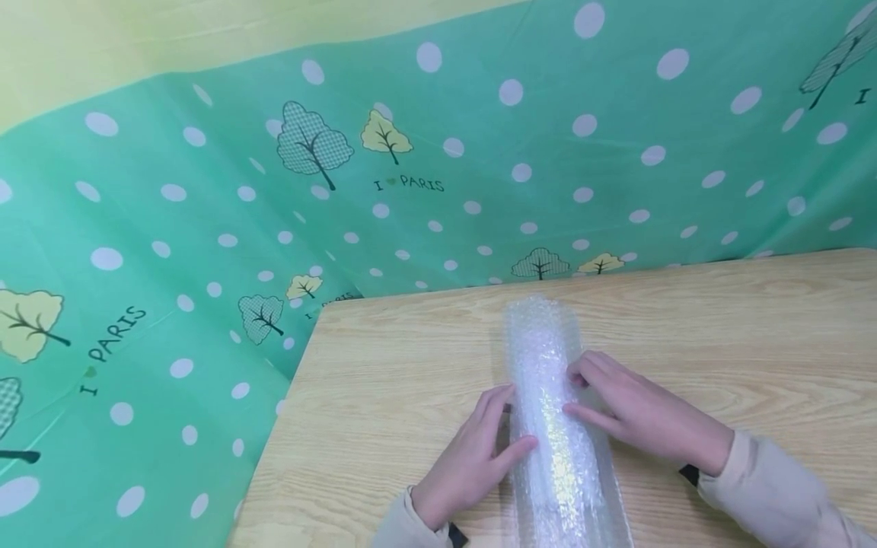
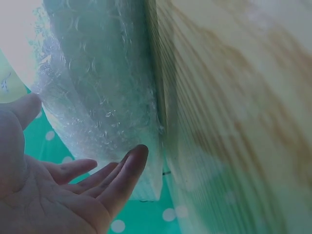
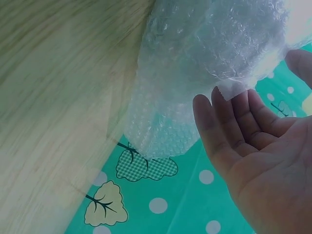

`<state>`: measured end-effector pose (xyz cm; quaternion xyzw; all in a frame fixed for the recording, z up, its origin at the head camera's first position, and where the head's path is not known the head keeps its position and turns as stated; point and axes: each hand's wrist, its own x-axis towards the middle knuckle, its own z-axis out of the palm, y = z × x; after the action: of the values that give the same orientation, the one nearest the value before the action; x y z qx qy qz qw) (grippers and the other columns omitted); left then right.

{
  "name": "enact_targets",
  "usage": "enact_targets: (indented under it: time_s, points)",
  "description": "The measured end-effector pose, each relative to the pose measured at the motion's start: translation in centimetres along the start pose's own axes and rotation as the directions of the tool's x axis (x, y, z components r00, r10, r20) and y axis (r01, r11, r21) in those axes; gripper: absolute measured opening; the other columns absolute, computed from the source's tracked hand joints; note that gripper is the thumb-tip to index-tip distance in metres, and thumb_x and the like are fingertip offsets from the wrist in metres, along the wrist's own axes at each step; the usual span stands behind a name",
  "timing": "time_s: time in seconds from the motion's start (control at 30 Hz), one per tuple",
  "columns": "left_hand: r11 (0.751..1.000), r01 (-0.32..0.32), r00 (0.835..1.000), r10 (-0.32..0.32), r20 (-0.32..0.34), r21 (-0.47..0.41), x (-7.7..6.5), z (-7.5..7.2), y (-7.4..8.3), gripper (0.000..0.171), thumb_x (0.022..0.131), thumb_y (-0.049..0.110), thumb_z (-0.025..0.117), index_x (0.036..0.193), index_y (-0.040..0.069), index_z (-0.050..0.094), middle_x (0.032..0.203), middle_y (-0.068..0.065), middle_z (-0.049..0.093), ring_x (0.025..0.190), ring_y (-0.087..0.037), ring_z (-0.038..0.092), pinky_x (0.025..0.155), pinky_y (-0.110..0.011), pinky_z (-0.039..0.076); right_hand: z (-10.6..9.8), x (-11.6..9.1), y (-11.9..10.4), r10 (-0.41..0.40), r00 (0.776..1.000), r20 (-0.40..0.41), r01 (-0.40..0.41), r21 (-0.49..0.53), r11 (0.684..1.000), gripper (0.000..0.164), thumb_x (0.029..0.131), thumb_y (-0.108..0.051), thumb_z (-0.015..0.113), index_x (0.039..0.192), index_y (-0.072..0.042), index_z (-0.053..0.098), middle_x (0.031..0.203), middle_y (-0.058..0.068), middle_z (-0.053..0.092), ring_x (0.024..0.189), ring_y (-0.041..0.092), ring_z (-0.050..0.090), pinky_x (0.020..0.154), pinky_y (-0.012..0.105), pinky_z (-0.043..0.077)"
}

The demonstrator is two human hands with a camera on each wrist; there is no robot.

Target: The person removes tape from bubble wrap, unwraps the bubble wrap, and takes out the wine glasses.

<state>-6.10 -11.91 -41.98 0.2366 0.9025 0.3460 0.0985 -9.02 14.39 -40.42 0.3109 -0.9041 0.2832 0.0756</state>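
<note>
A long roll of clear bubble wrap [image 1: 548, 426] lies on the wooden table, running away from the person. My left hand [image 1: 473, 453] is at its left side, thumb on the wrap and the other fingers along the edge. In the left wrist view its fingers [image 2: 124, 180] are extended beside the bubbly surface. My right hand [image 1: 640, 407] touches the roll's right side, a little farther up. In the right wrist view a small clear strip with a jagged end [image 3: 231, 89] lies over the fingertips, and the thumb stands well apart from them. What the roll contains is hidden.
The light wooden table [image 1: 384, 380] ends at the left and at the back. Behind it hangs a green cloth [image 1: 411, 251] with white dots, printed trees and lettering. Pale sleeves [image 1: 774, 487] cover the forearms.
</note>
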Motion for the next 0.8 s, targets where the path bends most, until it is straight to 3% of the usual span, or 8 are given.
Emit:
enact_targets:
  time_s: [0.2,0.63,0.8]
  points:
    - [0.999,0.015,1.0,-0.014,0.015,-0.034,-0.07,0.07,0.03,0.075,0.099,0.061,0.041,0.158,0.021,0.018,0.157,0.005,0.031,0.13,-0.011,0.047,0.109,-0.034,0.047,0.18,0.02,-0.04,-0.04,0.999,-0.026,0.04,0.016,0.999,0.024,0.094,-0.029,0.07,0.109,-0.016,0.056,0.1,-0.012,0.052,0.092,0.001,0.051,0.08,0.026,0.055]
    - [0.99,0.044,0.999,-0.039,0.038,-0.137,0.02,0.1,0.01,0.077,0.097,0.063,0.045,0.158,0.025,0.017,0.153,0.005,0.033,0.119,-0.013,0.057,0.099,-0.025,0.053,0.39,-0.03,0.06,-0.017,1.0,-0.018,0.017,0.013,1.0,0.026,0.093,-0.031,0.071,0.109,-0.018,0.055,0.1,-0.014,0.051,0.093,-0.001,0.051,0.081,0.024,0.055]
    - [0.99,0.051,0.998,-0.046,0.038,-0.134,0.05,0.09,-0.06,0.078,0.097,0.063,0.045,0.158,0.025,0.017,0.154,0.005,0.033,0.118,-0.012,0.057,0.097,-0.024,0.053,0.25,0.03,-0.14,0.014,1.0,-0.005,-0.013,0.018,1.0,0.023,0.094,-0.032,0.069,0.106,-0.02,0.055,0.098,-0.014,0.051,0.09,0.0,0.051,0.079,0.024,0.055]
